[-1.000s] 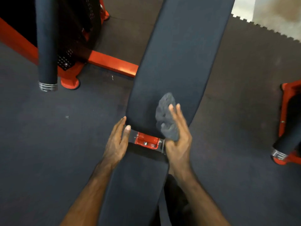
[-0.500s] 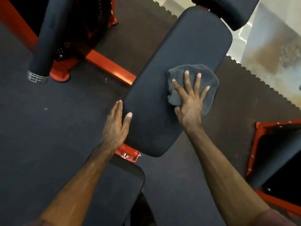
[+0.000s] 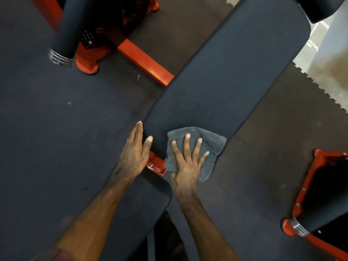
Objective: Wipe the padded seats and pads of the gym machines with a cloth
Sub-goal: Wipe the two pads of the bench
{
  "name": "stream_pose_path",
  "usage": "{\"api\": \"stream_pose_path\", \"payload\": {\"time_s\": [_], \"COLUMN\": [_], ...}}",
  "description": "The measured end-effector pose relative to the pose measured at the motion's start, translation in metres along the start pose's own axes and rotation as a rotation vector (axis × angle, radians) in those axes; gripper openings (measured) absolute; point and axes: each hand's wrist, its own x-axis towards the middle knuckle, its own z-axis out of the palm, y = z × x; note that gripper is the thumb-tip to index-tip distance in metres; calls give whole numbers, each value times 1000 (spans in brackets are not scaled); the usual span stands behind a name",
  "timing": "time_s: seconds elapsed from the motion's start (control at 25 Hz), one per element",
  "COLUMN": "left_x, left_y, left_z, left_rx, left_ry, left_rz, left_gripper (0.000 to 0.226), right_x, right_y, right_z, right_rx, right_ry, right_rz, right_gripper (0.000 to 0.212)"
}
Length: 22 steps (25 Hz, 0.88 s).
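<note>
- Far left, top: black foam roller (image 3: 69, 27) with a ringed chrome end cap, hanging above an orange frame foot (image 3: 87, 63) on the dark rubber floor (image 3: 56, 129).
- Beside it: orange frame bar (image 3: 145, 62) running diagonally down-right and passing out of sight under the long pad.
- Left of centre: left hand (image 3: 131, 157), fingers straight and together along the left edge of the back pad (image 3: 226, 76), thumb tip resting on the pad's top face; grip released, nothing held.
- Under the left forearm: second black pad, the seat pad (image 3: 143, 200), its rounded corner just short of the back pad's near end.
- Between the two pads: orange hinge bracket (image 3: 156, 165) with bright metal fittings, just beside the left thumb base and touching the cloth's left edge.
- Centre: grey cloth (image 3: 212, 146), crumpled but spread flat on the near end of the back pad, part of it overhanging the pad's lower-right edge.
- On the cloth: right hand (image 3: 187, 164), palm down, fingers spread and straight, pressing it onto the pad; grip released, not clenched around the fabric.
- Far right: another orange frame (image 3: 305, 187) with a black roller (image 3: 320, 217), chrome-capped, well apart from the hands.
- Top right: interlocking mat edge (image 3: 320, 87) against a pale floor.
</note>
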Motion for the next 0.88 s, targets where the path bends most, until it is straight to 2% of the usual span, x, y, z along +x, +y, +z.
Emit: {"api": "stream_pose_path", "payload": {"time_s": [0.2,0.32,0.36,0.48,0.52,0.72,0.88], "left_x": [-32,-73,-90,-146,-163,-235,-274], "left_y": [-16,-24,-25,-22,-19,21,78], "left_z": [-14,-39,-49,-89,-104,-180,-253], "left_rx": [37,107,130,168,168,145,296], "left_ry": [-44,-54,-49,-55,-72,-109,-29], "left_rz": [-68,-147,-172,-268,-297,-428,-358], "left_gripper": [64,57,55,55,55,69,53], "right_x": [-33,-48,-53,-56,-54,-37,-20], "right_y": [-43,-55,-56,-60,-66,-106,-157], "right_z": [17,-3,-11,-47,-66,-186,-267], "right_rx": [113,315,390,665,752,567,280], "right_ry": [-197,-503,-543,-459,-491,-622,-778], "right_rz": [-32,-37,-38,11,7,-241,-445], "right_gripper": [63,83,85,74,65,37,38]}}
